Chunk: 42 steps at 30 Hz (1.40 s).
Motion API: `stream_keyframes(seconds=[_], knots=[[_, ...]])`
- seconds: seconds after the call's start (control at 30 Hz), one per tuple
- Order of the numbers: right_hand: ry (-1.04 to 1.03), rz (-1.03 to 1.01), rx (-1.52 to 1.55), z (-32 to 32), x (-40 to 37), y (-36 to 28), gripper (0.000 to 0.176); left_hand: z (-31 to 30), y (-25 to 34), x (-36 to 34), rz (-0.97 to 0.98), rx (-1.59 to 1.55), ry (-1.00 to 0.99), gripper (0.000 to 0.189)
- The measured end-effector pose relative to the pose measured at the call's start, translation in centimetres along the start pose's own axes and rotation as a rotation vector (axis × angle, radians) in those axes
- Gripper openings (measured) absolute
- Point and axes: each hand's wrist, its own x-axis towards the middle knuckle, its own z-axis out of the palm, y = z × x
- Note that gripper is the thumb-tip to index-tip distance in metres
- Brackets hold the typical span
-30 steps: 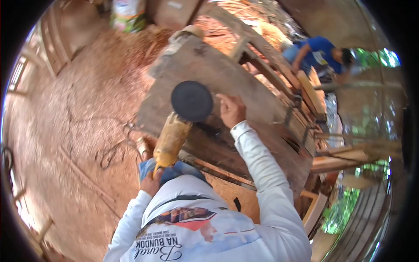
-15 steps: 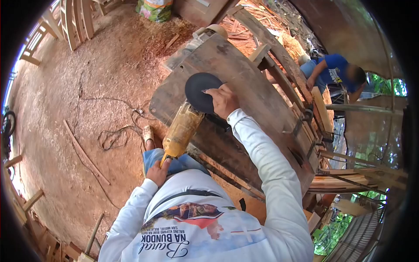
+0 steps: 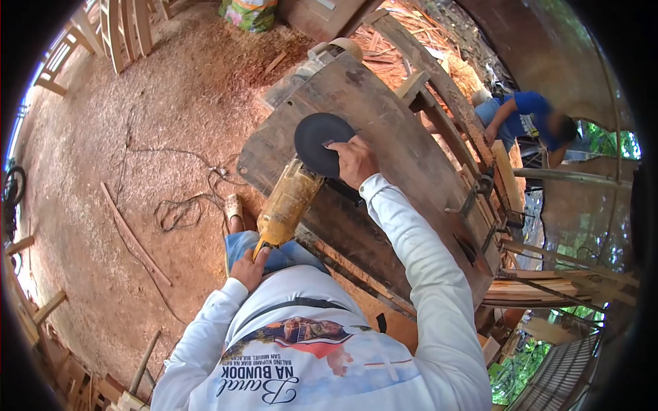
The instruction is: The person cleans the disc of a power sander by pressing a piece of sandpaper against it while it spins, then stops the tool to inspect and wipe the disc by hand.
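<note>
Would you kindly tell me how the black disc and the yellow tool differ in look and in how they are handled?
The black disc is round and flat, while the yellow tool is long and thick. The disc is uniformly dark; the tool is scuffed and stained. The right hand touches the disc, whereas the left hand grips the tool's rear.

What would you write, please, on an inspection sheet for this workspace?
Surface: tabletop worn and stained, with a dark slot near one end.
Job's things: yellow power tool with black disc; cannot tell if running.
Clutter: wood scraps beyond the tabletop; long strip on the ground.
Hands: left hand grips the tool's rear handle; right hand has fingers at the disc.
Cables: cord loosely looped on the ground; connection unclear.
Surroundings: another person in blue beyond the tabletop; patterned sack on the ground.
</note>
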Motion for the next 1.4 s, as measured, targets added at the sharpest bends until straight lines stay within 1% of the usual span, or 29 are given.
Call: stream_keyframes(seconds=[0.07,0.17,0.27,0.47,0.57,0.67,0.77,0.87,0.97,1.07,1.17,1.27,1.4], knots=[[0.007,0.001,0.012,-0.1,0.1,0.0,0.023,0.5,-0.7,0.1,0.059,0.089,-0.001,0.040],[-0.014,0.009,0.019,-0.2,0.3,0.0,0.025,0.3,-0.4,0.1,0.019,0.047,-0.002,0.037],[-0.048,0.019,0.013,-0.2,0.3,0.1,0.026,0.8,-1.0,0.3,0.034,0.097,-0.008,0.036],[-0.053,0.009,0.016,-0.4,0.5,-0.1,0.027,0.7,-1.1,0.2,0.078,0.138,-0.009,0.036],[-0.045,0.005,0.024,-0.3,0.5,0.0,0.027,0.6,-0.9,0.3,0.028,0.119,-0.018,0.034],[-0.018,-0.017,0.025,-0.1,0.6,0.1,0.025,0.6,-0.8,0.2,0.011,0.116,-0.029,0.038],[-0.032,-0.009,0.016,-0.2,0.8,-0.2,0.026,0.6,-0.9,0.3,0.018,0.081,-0.023,0.035],[-0.034,-0.018,0.034,-0.1,0.8,-0.1,0.027,0.5,-0.9,0.2,0.037,0.134,-0.027,0.035],[-0.049,-0.017,0.027,-0.3,1.0,-0.2,0.024,-1.4,1.2,-0.1,-0.070,0.045,-0.076,0.035],[-0.022,-0.031,0.059,-0.1,0.9,0.2,0.024,-0.4,0.2,0.0,-0.010,0.050,-0.024,0.035],[-0.068,0.010,0.028,-0.5,0.9,-0.1,0.027,-0.5,0.2,0.1,-0.025,0.039,-0.042,0.035],[-0.028,-0.027,0.046,-0.3,0.8,0.1,0.022,0.2,-0.5,0.1,0.032,0.133,-0.040,0.035],[-0.030,-0.022,0.050,-0.4,0.8,-0.1,0.021,0.3,-0.6,0.1,0.035,0.130,-0.038,0.035]])
